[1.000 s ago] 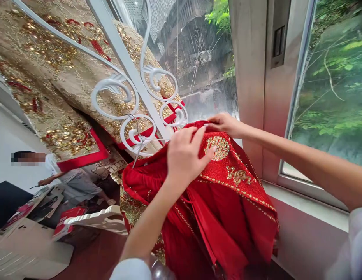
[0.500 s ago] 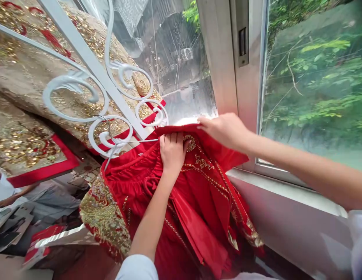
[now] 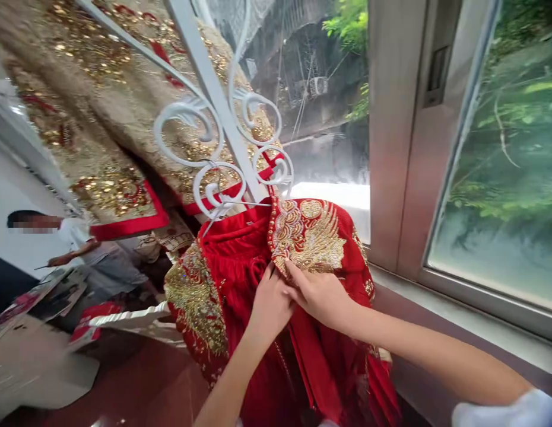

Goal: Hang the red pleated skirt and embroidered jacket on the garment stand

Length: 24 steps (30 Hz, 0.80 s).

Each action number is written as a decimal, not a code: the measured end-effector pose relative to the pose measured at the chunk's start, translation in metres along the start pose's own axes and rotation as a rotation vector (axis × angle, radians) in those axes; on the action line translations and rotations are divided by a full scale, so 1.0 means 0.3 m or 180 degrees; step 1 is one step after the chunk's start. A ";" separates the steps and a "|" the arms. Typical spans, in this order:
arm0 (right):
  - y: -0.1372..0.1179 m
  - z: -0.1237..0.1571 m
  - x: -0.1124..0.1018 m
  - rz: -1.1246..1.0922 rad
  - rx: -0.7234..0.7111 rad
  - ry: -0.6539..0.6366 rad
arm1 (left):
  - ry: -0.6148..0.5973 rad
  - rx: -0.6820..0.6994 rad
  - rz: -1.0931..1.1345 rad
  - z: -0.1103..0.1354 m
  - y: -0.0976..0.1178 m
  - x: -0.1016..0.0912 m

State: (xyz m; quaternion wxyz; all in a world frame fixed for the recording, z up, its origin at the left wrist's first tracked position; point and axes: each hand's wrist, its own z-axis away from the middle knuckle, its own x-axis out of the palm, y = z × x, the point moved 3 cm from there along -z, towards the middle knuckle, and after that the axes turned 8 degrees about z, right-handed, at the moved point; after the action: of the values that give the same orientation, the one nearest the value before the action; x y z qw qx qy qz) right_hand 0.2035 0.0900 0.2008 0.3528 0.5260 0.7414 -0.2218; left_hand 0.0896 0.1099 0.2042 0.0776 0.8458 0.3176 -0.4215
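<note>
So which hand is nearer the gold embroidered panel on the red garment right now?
The right hand: its fingers touch the lower edge of the gold embroidered panel. The left hand sits just beside it, lower left, on the plain red garment.

Red garment (image 3: 240, 279): hem cut off by bottom edge, lower folds hidden behind both forearms. Left hand (image 3: 269, 305) fingertips buried in cloth (grip can't be judged); right hand (image 3: 320, 293) thumb side hidden. Hanger (image 3: 234, 207) mostly under the collar. Gold-beige robe (image 3: 93, 101) cut by top & left edges. Trees past the window (image 3: 503, 148) blurred.
</note>
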 end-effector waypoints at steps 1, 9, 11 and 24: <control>0.019 -0.004 -0.002 -0.0077 -0.0083 0.0061 | 0.0328 -0.0049 -0.0043 0.033 -0.012 -0.047; 0.309 -0.292 -0.129 -0.0062 0.0069 0.0824 | 0.0497 -0.2876 -0.1574 0.230 -0.218 -0.217; 0.332 -0.337 -0.112 -0.0110 -0.0055 0.0367 | 0.0028 -0.2909 -0.1330 0.241 -0.238 -0.188; 0.354 -0.408 -0.076 -0.0200 -0.0032 -0.0124 | -0.0013 -0.2331 -0.0246 0.089 -0.058 -0.003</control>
State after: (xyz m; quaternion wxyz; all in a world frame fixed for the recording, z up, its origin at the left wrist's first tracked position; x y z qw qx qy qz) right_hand 0.2721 0.1984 0.3025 0.3626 0.4962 0.7517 -0.2392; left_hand 0.0609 0.1124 0.1903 0.3598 0.7486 0.4789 -0.2843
